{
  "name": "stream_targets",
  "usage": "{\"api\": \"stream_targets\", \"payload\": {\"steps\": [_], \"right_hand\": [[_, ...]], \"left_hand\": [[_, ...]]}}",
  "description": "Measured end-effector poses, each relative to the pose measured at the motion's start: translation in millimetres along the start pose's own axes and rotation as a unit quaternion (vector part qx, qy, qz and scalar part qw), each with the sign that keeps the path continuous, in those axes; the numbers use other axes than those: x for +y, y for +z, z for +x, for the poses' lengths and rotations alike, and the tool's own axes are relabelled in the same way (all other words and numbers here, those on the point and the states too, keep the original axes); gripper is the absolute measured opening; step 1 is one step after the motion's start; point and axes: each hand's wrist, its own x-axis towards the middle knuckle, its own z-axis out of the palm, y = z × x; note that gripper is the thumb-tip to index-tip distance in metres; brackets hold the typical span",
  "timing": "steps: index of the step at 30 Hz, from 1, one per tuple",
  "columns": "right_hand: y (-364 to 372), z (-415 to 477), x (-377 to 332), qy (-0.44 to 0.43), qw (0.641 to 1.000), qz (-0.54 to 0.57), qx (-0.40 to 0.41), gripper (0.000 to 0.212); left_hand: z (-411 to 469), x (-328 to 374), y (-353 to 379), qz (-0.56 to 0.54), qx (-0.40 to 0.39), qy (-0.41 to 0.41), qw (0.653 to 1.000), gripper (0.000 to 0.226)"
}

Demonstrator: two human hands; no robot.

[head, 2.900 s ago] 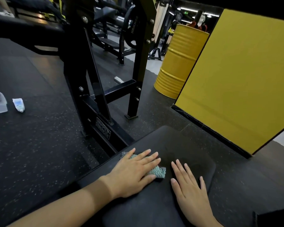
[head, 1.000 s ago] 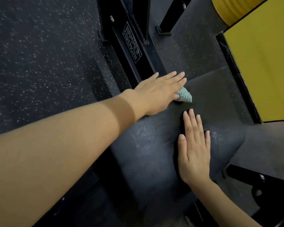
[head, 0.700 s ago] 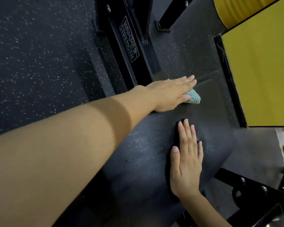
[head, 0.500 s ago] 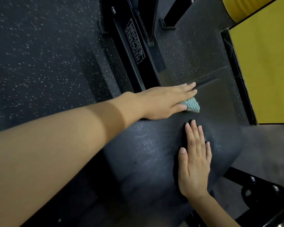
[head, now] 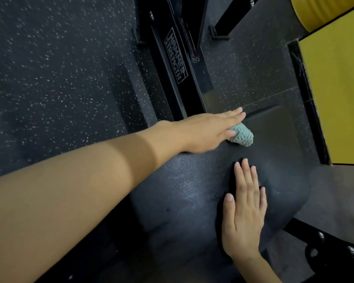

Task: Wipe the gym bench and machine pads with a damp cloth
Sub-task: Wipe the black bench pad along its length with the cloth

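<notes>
Head view looks down on a dark padded bench seat (head: 182, 201), and the left hand (head: 208, 131) reaches out to its far edge, toward the far-left corner. That hand lies flat with its fingers straight and together, pressing a bunched pale green cloth (head: 242, 136) onto the pad; only the right part of the cloth shows from under the fingers. The right hand (head: 243, 217) rests palm down nearer the middle of the pad, fingers straight and slightly spread, holding nothing and, by the look of it, simply bracing.

A faint speckled sheen across the middle of the pad may be dampness from wiping, though it could equally be the grain catching light, so I cannot tell how much is cleaned. My judgement is that this pad is mid-wipe: the far edge is being worked now, while the far-right corner, the right edge and the patch under the right hand look yet to be covered. Other pads of the machine are out of sight. A black frame (head: 176, 58) stands on the speckled floor (head: 49, 68) beyond, with a yellow panel (head: 335, 88) at the right
</notes>
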Motion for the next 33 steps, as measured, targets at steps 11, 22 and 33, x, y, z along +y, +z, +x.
{"api": "stream_targets", "payload": {"steps": [11, 22, 33], "right_hand": [[1, 1, 0, 0.004, 1.000, -0.004, -0.005, 0.057], [-1, 1, 1, 0.001, 1.000, -0.001, -0.020, 0.056], [-2, 1, 0, 0.003, 0.999, -0.012, -0.040, 0.057]], "left_hand": [[43, 5, 2, -0.022, -0.015, 0.027, 0.999, 0.054], [-33, -15, -6, 0.002, -0.041, 0.039, 0.998, 0.055], [-8, -2, 1, -0.018, -0.012, -0.009, 1.000, 0.055]]}}
